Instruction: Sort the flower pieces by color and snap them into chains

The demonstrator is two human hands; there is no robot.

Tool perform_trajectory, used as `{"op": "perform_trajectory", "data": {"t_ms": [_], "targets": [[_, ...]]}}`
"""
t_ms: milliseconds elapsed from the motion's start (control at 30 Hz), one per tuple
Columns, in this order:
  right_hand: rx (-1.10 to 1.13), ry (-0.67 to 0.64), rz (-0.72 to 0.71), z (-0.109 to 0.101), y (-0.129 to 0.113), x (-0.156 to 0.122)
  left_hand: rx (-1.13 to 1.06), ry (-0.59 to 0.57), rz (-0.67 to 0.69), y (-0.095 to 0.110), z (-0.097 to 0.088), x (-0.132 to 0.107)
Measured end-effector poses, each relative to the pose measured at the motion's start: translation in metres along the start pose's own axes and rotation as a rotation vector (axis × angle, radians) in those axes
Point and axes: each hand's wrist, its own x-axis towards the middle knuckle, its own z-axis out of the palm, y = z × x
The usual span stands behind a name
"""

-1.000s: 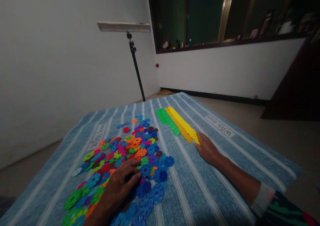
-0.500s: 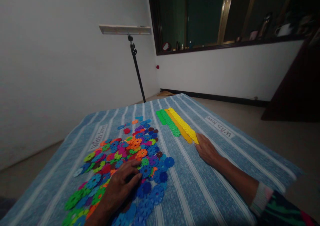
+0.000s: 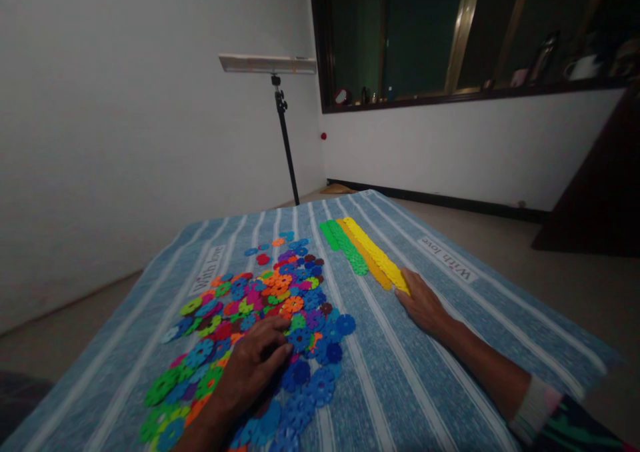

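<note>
A loose pile of flat, notched plastic discs (image 3: pixel 280 285) in many colours covers the left-middle of the cloth. Over its near part rests my left hand (image 3: pixel 255 359), fingers extended and thumb apart, touching discs without gripping any that I can see. To the right, yellow discs (image 3: pixel 373 249) overlap in a long row. My right hand (image 3: pixel 420 302) holds the near end of that row between thumb and fingers; the fingertips are partly hidden. Alongside lie a row of orange-yellow discs (image 3: pixel 381 279), a long row of green discs (image 3: pixel 354 255) and a shorter green row (image 3: pixel 329 236).
A blue-and-white striped cloth (image 3: pixel 400 385) covers the table. Behind it stands a lamp panel (image 3: pixel 267 64) on a black pole (image 3: pixel 287 145). Bottles and cups line the windowsill (image 3: pixel 425 99). A dark slanted panel (image 3: pixel 590 185) stands at the right.
The view has shifted slightly, moving the scene to the right. My right hand has adjusted at the near end of the yellow row, which looks straighter there. My left hand stays on the pile.
</note>
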Motion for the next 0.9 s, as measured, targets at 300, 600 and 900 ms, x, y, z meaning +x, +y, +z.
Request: {"op": "perform_trajectory", "data": {"t_ms": [300, 600, 900], "targets": [[0.345, 0.075, 0.202, -0.012, 0.011, 0.011, -0.021, -0.018, 0.004, 0.002, -0.001, 0.0], [0.62, 0.218, 0.448, -0.022, 0.011, 0.019, -0.021, -0.021, 0.018, 0.002, 0.0, -0.001], [0.653, 0.271, 0.549, -0.013, 0.005, 0.017, -0.017, -0.019, 0.028, 0.005, 0.0, -0.002]]}}
